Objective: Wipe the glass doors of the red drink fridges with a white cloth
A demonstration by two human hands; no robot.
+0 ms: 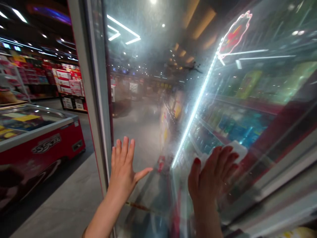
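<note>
My left hand [123, 168] is spread, palm forward, at the glass door [138, 132] of a tall display cooler, near its metal frame [92, 82]. My right hand [210, 175], darker and blurred, is raised farther right with its fingers apart, over a whitish cloth-like thing [236, 150] that shows behind the fingertips. Whether the right hand grips that white thing is unclear. A bright light strip [198, 105] runs slanting between the hands. Behind the glass on the right are shelves of blurred green and blue goods [232, 127].
On the left a red chest freezer [49, 148] with a glass top stands on the grey floor [61, 201]. Behind it are stacked boxes [68, 82] and shop shelves. A pale rail [267, 185] crosses the lower right.
</note>
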